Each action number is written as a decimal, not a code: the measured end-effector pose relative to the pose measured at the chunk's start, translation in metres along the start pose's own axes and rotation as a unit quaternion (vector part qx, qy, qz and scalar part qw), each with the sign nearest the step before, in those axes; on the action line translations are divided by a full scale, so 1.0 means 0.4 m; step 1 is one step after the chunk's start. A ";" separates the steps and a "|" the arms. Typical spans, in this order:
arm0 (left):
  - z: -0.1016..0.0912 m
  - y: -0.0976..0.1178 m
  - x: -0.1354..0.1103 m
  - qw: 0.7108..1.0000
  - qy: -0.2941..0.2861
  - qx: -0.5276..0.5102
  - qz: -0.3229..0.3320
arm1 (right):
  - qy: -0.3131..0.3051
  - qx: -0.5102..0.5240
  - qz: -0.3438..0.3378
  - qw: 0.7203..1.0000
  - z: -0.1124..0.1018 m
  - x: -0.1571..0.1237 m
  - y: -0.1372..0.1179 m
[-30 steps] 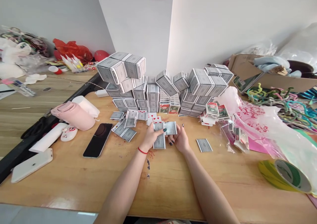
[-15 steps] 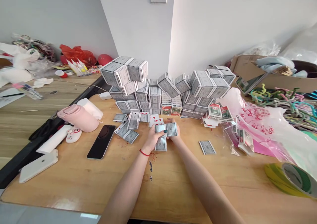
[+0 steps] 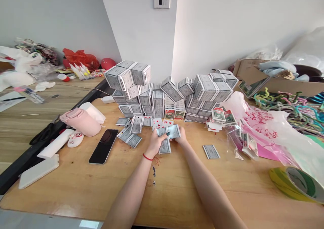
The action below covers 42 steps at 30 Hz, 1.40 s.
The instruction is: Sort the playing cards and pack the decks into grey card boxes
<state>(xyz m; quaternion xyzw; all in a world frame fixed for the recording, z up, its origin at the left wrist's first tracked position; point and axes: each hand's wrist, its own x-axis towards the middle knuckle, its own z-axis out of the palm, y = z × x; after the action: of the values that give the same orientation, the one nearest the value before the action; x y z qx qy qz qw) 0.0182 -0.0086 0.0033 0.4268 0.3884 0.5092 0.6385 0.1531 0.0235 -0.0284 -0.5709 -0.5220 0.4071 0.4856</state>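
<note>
My left hand grips a playing card with a grey patterned back, the thumb with its dark nail lying over it. My right hand holds another playing card by its right side, its back catching the light; most of those fingers are hidden beneath. The two cards meet near my left thumb. Below them a further card lies back up. Face-up heart cards show just beyond my hands. Folded and loose cards lie to the left, and a single card rests to the right.
Behind my hands stand stacked cubes of folded cards and card boxes. On the left lie a black phone, a pink bottle and a white phone. Plastic bags and a tape roll are at right.
The card in my right hand has tilted and now reflects more light. Its fingers have shifted slightly down and right. The whole view has moved a little.
</note>
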 end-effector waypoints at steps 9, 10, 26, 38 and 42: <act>-0.014 0.003 0.008 0.997 0.058 0.029 0.038 | 0.076 0.358 0.066 0.928 -0.057 -0.063 -0.003; -0.014 0.004 0.008 0.997 0.058 0.034 0.039 | 0.079 0.377 0.074 0.920 -0.067 -0.065 0.000; -0.015 0.001 0.011 0.996 0.069 0.045 0.044 | 0.052 0.372 0.072 0.924 -0.070 -0.075 0.003; -0.041 -0.010 0.013 0.980 0.086 0.154 0.092 | 0.014 0.272 0.080 0.959 -0.098 -0.078 0.007; -0.041 -0.009 0.013 0.977 0.076 0.176 0.091 | -0.033 0.261 0.094 0.960 -0.100 -0.084 -0.002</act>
<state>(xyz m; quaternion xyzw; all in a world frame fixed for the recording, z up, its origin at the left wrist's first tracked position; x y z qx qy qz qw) 0.0049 -0.0015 -0.0060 0.5259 0.4788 0.5203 0.4727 0.1878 -0.0149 -0.0211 -0.4571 -0.3575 0.5917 0.5596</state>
